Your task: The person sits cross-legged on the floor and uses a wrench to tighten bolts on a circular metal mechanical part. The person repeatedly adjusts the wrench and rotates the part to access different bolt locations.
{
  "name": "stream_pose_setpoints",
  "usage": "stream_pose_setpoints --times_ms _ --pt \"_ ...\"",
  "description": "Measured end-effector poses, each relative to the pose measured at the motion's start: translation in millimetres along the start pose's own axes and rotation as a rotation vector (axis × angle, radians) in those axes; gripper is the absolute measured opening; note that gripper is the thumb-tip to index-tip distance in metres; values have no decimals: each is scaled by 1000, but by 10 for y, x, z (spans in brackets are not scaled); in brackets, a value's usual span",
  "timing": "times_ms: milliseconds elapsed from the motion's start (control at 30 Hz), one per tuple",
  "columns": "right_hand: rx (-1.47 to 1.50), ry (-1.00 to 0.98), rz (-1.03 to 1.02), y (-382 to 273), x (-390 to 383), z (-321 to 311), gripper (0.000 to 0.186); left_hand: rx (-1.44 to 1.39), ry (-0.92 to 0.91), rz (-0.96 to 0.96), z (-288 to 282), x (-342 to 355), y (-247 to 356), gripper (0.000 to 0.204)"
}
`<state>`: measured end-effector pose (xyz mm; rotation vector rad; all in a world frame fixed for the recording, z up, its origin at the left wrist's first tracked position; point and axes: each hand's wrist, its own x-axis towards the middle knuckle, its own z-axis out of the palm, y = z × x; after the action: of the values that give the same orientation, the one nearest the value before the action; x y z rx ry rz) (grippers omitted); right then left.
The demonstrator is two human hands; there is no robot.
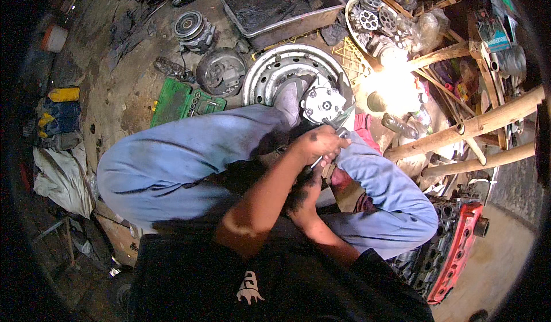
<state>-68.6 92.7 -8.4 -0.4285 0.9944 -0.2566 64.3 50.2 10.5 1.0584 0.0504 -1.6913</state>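
Note:
My left hand (318, 144) is closed around a slim metal hand tool (317, 161), whose exact kind I cannot make out. Just below it, my right hand (304, 197), blackened with grease, has its fingers curled in near the shaft's lower end; what they hold is hidden. Beyond the hands, between my legs, a round silvery machine part (324, 105) with bolts on its face rests over a steel wheel rim (258, 81). My left foot, in a grey shoe (288, 101), presses against that part's side.
An open green socket set (185, 101) lies left of the rim, near a round metal housing (221, 72) and a pulley unit (194, 30). Behind stands a dirty black tub (298, 30) with a brush. A bright lamp (396, 92), wooden poles (470, 127) and a red-edged engine part (456, 253) flank the right.

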Motion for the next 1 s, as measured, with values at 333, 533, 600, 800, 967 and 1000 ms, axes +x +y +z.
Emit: stream_pose_setpoints --times_ms 333,533,600,800,967,1000 --pt "-101 50 -12 108 57 648 58 -112 -329 -179 -498 -157 368 33" --pt "-94 -115 123 -198 -181 319 61 -59 -27 8 -298 -148 27 23" --pt "-149 -142 100 -216 -128 42 60 -169 72 112 -175 -234 -161 18" --pt "-159 -109 168 -447 -124 -10 52 412 148 360 -111 -143 -177 38" --pt "-314 -12 152 -447 -171 223 54 -60 100 280 -141 -136 -155 20" --pt "-366 8 135 -437 -173 206 55 -226 71 301 -124 -101 -185 19"
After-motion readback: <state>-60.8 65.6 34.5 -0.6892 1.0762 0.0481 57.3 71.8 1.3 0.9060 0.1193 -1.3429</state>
